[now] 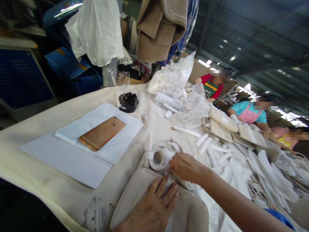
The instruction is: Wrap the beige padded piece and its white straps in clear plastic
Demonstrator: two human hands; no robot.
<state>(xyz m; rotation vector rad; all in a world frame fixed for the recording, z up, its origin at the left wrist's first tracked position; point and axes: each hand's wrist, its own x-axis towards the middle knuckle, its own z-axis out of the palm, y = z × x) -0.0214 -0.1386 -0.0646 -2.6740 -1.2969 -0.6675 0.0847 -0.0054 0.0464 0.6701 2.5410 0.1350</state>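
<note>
My left hand (152,206) lies flat with fingers stretched out on a beige leather piece (193,216) at the near edge of the table. My right hand (184,167) reaches in from the right, its fingers curled down and pinching at white wrapping material (166,151) beside a white tape roll (157,158). What the fingers hold is hidden under the hand. Several rolled white paper tubes (217,154) lie just right of this hand.
A gold phone (101,133) rests on white paper sheets (72,154) at left. A black tape roll (128,102) stands behind them. Clear plastic bags (190,106) and a bag of white rolls (169,80) sit further back. Other people work at the far right.
</note>
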